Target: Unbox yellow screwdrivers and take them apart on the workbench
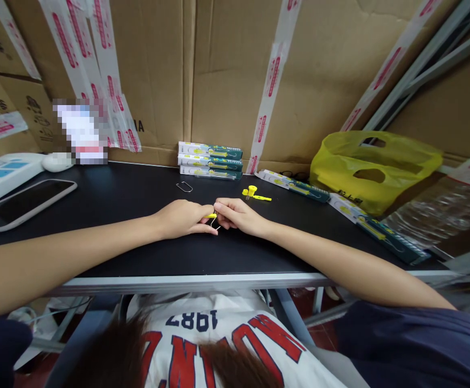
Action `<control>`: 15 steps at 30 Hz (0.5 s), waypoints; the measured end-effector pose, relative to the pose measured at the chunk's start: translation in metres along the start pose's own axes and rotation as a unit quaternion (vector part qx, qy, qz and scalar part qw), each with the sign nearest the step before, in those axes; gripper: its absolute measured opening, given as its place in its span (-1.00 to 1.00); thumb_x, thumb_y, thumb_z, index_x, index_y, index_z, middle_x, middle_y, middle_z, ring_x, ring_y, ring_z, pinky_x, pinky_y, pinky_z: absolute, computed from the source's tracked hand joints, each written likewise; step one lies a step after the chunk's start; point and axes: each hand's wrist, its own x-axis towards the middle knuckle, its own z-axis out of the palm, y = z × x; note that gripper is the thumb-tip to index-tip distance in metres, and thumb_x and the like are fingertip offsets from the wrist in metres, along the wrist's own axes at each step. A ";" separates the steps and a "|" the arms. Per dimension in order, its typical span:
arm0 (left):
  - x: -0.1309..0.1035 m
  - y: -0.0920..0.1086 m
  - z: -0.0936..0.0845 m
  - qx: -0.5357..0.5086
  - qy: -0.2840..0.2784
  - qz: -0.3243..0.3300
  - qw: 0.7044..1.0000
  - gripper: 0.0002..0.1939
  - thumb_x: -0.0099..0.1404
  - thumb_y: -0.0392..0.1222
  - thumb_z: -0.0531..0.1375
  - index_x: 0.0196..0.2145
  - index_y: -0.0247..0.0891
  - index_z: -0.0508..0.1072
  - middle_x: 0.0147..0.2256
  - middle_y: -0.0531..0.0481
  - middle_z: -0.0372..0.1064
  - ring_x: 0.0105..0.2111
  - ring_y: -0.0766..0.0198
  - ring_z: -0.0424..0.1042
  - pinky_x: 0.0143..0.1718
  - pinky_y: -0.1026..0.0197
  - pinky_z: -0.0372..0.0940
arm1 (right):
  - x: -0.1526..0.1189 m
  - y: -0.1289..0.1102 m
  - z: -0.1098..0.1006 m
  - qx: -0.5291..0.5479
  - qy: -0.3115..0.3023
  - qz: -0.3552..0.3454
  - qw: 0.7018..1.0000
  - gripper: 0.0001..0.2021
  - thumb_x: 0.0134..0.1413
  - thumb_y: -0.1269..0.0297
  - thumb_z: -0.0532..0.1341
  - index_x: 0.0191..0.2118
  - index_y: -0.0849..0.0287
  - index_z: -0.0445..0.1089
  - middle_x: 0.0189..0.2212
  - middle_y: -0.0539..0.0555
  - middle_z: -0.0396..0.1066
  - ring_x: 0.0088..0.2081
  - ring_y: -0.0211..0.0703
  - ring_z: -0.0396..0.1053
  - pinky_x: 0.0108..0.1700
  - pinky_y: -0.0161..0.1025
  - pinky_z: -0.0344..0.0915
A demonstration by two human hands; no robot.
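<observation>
Both hands meet above the black tabletop. My left hand pinches a small yellow piece, most of it hidden by the fingers. A thin bent metal wire comes out beside that piece, between the two hands. My right hand is closed with its fingertips at the upper end of the wire. Another bent wire loop lies on the table beyond my left hand. Past my right hand are a yellow cap-like part and a slim yellow stick, with tiny bits beside them.
Three slim boxes are stacked against the cardboard wall. Two more boxes lie at the right, near a yellow plastic bag and a clear-wrapped bundle. A phone and a white case are at left.
</observation>
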 end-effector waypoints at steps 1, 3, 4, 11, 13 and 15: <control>0.000 0.000 0.000 -0.003 0.000 0.003 1.000 -0.61 0.33 0.18 0.06 -0.37 -0.23 0.28 -0.50 0.09 0.36 -0.53 0.32 0.37 -0.54 0.31 -0.02 | 0.000 0.000 0.000 0.001 -0.003 -0.001 1.000 -0.55 0.22 -0.10 0.03 -0.48 0.20 0.20 -0.67 -0.11 0.21 -0.64 -0.43 0.04 -0.58 -0.40 0.01; 0.000 0.000 0.001 -0.011 0.001 0.003 1.000 -0.62 0.34 0.17 0.05 -0.35 -0.23 0.29 -0.47 0.08 0.39 -0.51 0.31 0.39 -0.54 0.30 -0.01 | -0.001 -0.001 -0.001 0.005 -0.004 0.000 1.000 -0.55 0.22 -0.09 0.04 -0.48 0.20 0.21 -0.67 -0.11 0.21 -0.64 -0.43 0.04 -0.58 -0.40 0.01; 0.000 0.001 0.000 -0.015 0.003 0.003 1.000 -0.63 0.34 0.16 0.05 -0.33 -0.23 0.30 -0.45 0.07 0.41 -0.50 0.30 0.40 -0.53 0.30 0.00 | -0.001 -0.001 -0.001 0.009 -0.003 0.002 1.000 -0.55 0.21 -0.09 0.05 -0.49 0.21 0.21 -0.67 -0.11 0.21 -0.65 -0.44 0.03 -0.58 -0.40 0.01; 0.000 0.002 -0.001 -0.020 0.015 0.000 1.000 -0.57 0.32 0.23 0.04 -0.27 -0.23 0.34 -0.35 0.05 0.46 -0.41 0.26 0.44 -0.50 0.30 0.01 | 0.002 -0.002 -0.001 0.035 0.006 0.022 0.999 -0.53 0.17 -0.11 0.09 -0.53 0.21 0.21 -0.74 -0.14 0.16 -0.69 -0.45 0.02 -0.61 -0.40 -0.02; 0.000 0.003 -0.002 -0.012 0.014 -0.005 1.000 -0.54 0.30 0.27 0.05 -0.27 -0.23 0.35 -0.35 0.05 0.46 -0.40 0.26 0.44 -0.51 0.30 -0.01 | 0.002 -0.001 0.000 0.036 0.007 0.020 0.999 -0.53 0.16 -0.11 0.10 -0.55 0.20 0.19 -0.75 -0.14 0.14 -0.70 -0.45 0.00 -0.62 -0.40 -0.03; 0.000 0.004 -0.004 0.000 0.010 -0.013 1.000 -0.53 0.30 0.27 0.04 -0.29 -0.24 0.35 -0.37 0.05 0.46 -0.41 0.26 0.44 -0.52 0.30 -0.03 | 0.002 0.000 0.000 0.035 0.007 0.020 0.999 -0.53 0.17 -0.10 0.10 -0.56 0.20 0.18 -0.76 -0.15 0.13 -0.70 -0.45 -0.01 -0.62 -0.40 -0.04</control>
